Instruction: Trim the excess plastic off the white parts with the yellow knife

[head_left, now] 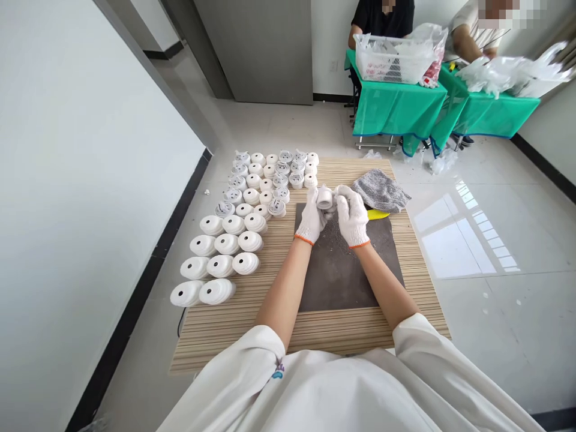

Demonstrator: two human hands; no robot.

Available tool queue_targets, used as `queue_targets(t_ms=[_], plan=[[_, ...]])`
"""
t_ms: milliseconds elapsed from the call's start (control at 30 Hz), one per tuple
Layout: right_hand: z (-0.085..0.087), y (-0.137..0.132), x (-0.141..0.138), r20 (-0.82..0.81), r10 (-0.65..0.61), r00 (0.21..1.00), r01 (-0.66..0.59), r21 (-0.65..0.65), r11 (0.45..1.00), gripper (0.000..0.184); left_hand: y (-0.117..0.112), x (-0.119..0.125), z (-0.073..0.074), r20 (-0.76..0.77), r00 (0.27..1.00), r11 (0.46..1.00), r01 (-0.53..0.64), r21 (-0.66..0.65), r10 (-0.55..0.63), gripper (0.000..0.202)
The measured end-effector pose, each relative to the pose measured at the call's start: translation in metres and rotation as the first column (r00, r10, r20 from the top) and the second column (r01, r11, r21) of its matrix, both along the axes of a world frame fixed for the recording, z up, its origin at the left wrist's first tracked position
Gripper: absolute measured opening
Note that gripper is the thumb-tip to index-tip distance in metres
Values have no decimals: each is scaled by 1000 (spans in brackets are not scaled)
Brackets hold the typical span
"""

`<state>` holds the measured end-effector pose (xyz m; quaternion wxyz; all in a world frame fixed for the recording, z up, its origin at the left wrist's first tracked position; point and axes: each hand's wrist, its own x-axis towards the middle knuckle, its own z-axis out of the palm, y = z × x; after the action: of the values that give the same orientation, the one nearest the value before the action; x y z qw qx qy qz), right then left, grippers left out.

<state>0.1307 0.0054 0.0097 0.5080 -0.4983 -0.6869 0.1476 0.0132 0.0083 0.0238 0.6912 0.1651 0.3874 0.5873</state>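
Observation:
My left hand (312,217), in a white knit glove with an orange cuff, grips a small white round plastic part (324,198) with a ring-like collar. My right hand (351,217), gloved alike, is closed in a pinch close beside the part's right side; whatever lies between its fingertips is hidden. Both hands are above a dark brown mat (342,276) strewn with small light shavings. Just right of my right hand, a yellow curved object (377,214) shows from beside a crumpled grey cloth (381,190).
Rows of stacked white round plastic parts (220,266) fill the left of the striped table (274,288); some farther ones (234,196) show grey inner faces. Beyond, two people sit at green-covered tables (396,108) with a white basket (391,60) and plastic bags (499,75). A wall stands left.

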Motion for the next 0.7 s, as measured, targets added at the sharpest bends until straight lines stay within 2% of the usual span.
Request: queue_targets(t_ms=[100,167,233,300,400,500,633,700], plan=[[13,22,6,301,-95,949,132,-106,985,38,1,-8,-3,145,989,998,20,-64,-11,68],[19,38,6,498,-45,866,182,-230,956,47,1,-11,-4,194,981,996,22,-89,-5,66],[21,52,3,614,65,787,180,-329,927,58,1,-13,-5,225,974,995,31,-98,-8,64],[23,60,0,657,128,743,181,-381,907,61,1,-14,-5,240,971,993,32,-112,-4,64],[26,59,2,645,79,760,210,-359,909,60,2,-13,-6,235,972,993,23,-120,6,63],[29,45,11,630,48,775,204,-322,924,60,4,-12,-7,220,975,995,16,-99,7,63],[27,24,23,649,134,749,174,-388,905,63,3,-12,-8,232,973,996,-1,-92,22,64],[28,15,27,614,80,785,189,-361,913,67,2,-13,-7,239,970,995,-9,-95,31,64]])
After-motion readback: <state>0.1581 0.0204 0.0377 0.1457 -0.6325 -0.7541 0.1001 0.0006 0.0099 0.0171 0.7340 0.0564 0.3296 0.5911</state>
